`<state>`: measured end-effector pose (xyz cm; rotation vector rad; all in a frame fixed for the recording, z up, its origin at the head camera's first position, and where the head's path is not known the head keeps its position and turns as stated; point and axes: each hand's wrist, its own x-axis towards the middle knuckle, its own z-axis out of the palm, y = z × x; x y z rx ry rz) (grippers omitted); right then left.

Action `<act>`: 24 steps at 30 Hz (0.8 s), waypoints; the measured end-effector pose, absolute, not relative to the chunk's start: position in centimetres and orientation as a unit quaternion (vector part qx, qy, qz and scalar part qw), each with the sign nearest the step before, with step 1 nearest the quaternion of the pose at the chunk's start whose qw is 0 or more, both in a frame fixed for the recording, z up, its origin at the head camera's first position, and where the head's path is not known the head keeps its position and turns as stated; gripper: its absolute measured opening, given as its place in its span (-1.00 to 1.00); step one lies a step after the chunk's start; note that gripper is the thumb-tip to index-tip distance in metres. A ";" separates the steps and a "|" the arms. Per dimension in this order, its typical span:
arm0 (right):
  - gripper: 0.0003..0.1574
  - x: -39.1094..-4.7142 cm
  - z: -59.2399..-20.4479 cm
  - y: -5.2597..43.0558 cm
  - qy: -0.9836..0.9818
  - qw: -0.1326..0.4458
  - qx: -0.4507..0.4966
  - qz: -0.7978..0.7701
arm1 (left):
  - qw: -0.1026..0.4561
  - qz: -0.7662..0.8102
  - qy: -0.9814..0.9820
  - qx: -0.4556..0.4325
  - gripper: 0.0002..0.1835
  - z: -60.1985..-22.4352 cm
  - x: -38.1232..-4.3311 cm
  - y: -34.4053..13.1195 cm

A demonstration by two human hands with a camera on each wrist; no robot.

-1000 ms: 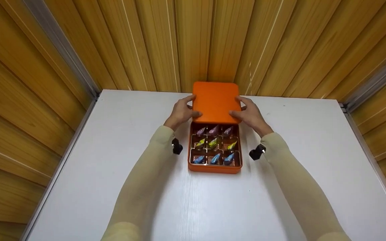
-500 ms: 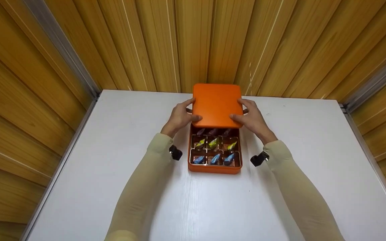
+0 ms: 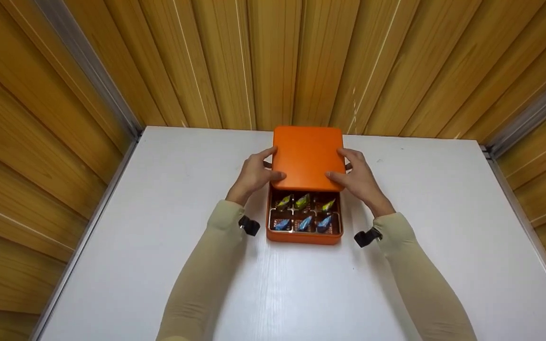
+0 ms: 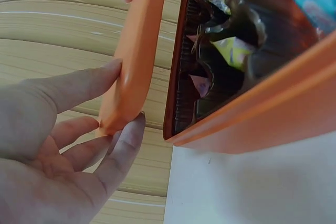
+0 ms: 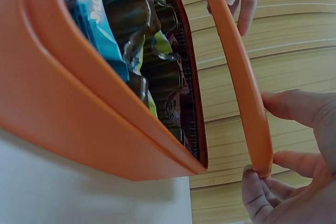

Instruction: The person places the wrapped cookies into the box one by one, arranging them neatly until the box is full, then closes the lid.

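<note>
An orange lid [image 3: 308,156] is held between both hands over the back of an orange box [image 3: 304,239]. My left hand [image 3: 252,176] grips its left edge, thumb on top and fingers at the side. The right hand [image 3: 359,177] grips the opposite edge in the same way. In the left wrist view a gap shows between the lid [image 4: 139,40] and the box rim. Blue-wrapped candies [image 3: 305,223] sit in the front compartments, yellow-green ones [image 3: 302,202] behind them. A pink wrapper [image 4: 200,84] shows in the back row, which the lid hides in the head view.
The box stands on a white table [image 3: 197,156], near its back edge. A wood-look panel wall [image 3: 273,61] rises behind the table, and similar panels flank both sides. Black camera mounts [image 3: 250,226] are on the wrists, close to the box's sides.
Both hands have brought the lid toward the person, over the box. It now covers the back row of candies in the head view. The box has stayed in place.
</note>
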<state>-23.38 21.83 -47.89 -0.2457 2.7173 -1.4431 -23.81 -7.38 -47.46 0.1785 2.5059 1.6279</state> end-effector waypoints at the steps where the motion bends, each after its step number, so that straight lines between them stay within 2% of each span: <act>1: 0.01 -23.2 -48.0 21.8 0.880 0.027 -0.080 -0.467 | 0.075 0.543 0.835 0.058 -0.06 -47.5 -23.6 -7.4; 24: -0.02 -18.3 -49.4 21.6 0.881 0.040 -0.050 -0.469 | 0.077 0.539 0.838 0.024 -0.08 -49.0 -18.9 -7.0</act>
